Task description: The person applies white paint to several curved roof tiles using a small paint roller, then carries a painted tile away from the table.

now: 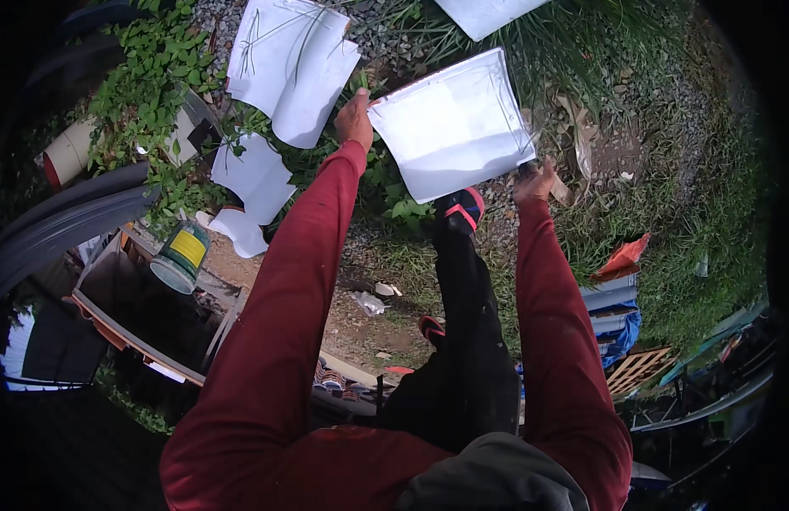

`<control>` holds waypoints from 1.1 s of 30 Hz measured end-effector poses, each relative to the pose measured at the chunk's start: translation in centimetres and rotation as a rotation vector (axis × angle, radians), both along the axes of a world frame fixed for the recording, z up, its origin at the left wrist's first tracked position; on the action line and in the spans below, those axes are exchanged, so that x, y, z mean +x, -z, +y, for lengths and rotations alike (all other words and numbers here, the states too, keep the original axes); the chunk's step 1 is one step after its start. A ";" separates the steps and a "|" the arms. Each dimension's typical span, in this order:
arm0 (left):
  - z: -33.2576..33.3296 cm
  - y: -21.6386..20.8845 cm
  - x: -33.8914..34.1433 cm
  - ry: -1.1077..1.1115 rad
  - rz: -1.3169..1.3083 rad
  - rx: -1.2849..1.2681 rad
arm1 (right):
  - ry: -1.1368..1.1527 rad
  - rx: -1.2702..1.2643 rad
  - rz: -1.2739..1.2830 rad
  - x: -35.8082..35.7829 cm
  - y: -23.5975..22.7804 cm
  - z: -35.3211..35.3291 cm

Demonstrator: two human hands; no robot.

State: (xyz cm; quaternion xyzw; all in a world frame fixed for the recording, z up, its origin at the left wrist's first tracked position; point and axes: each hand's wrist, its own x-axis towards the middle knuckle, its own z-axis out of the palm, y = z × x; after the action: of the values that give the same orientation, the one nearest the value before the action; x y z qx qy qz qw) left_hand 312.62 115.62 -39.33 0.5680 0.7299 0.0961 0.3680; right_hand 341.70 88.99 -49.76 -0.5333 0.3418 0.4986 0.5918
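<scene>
Between my two hands is a white curved panel with a thin reddish upper edge, held out over grass and gravel. My left hand grips its left edge near the upper corner, fingers closed and partly hidden. At the lower right corner, my right hand is closed on the panel, some of its fingers in shadow. A similar white panel lies on the plants just beyond my left hand, with blades of grass across it. Another white panel shows at the top edge of the view.
Smaller white pieces lie left of my left forearm. A green bucket with a yellow label stands near a dark open-topped box. My sandalled foot is below the held panel. Grey sheets and a wooden pallet lie right.
</scene>
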 end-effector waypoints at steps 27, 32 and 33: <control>-60.6 -36.5 -41.0 -0.408 -0.062 -0.242 | -1.815 -0.088 -1.114 -7.1 -36.9 -12.2; -74.7 -42.4 -50.7 -0.678 -0.016 -0.158 | -1.967 0.117 -1.311 -25.7 -47.5 -9.9; -76.5 -42.6 -52.0 -0.648 0.099 -0.185 | -1.969 0.125 -1.386 -26.5 -47.9 -9.8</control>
State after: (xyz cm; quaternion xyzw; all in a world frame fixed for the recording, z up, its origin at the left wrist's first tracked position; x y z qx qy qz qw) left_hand 260.61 39.17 3.29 0.2747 0.8950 0.1136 0.3324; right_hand 315.16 79.18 -1.90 -0.6903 -0.6264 0.3598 0.0406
